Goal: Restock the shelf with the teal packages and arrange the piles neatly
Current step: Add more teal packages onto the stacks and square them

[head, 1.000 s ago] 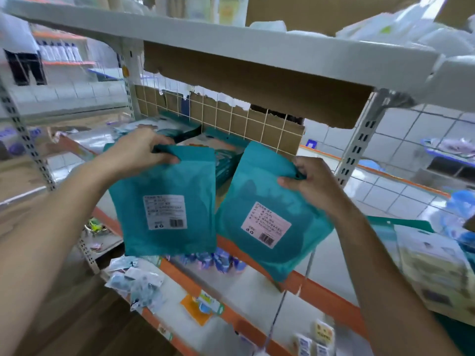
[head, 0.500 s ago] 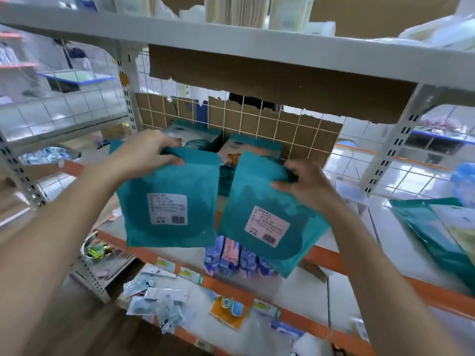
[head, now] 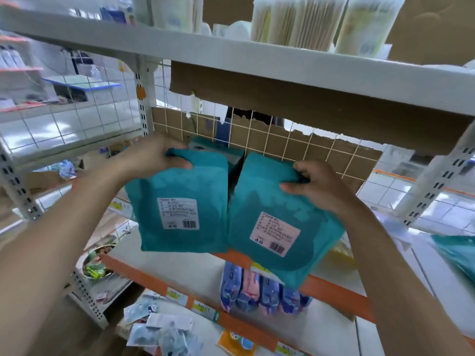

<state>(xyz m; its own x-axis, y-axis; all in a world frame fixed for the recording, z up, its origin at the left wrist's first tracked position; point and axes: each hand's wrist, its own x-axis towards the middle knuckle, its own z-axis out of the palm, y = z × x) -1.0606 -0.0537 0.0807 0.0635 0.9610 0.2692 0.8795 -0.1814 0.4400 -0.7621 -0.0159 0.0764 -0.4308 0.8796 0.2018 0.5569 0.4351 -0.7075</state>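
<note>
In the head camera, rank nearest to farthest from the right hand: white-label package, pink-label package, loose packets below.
1. Pink-label package, gripped by the right hand.
2. White-label package, beside it, in the left hand.
3. Loose packets, bottom left, well below.

Matt teal plastic packages [head: 183, 201] with paper labels [head: 178, 213] — painted metal shelf [head: 231, 57], torn rough cardboard [head: 321, 109].

Head-worn view, close, facing shelf [head: 257, 60]

You're standing in a shop. Slotted metal shelving [head: 140, 98] carries orange edge strips [head: 334, 291] with price tags [head: 177, 296], backed by a wire grid [head: 282, 142]. Wrapped packs [head: 257, 286] line the lower shelf.
</note>
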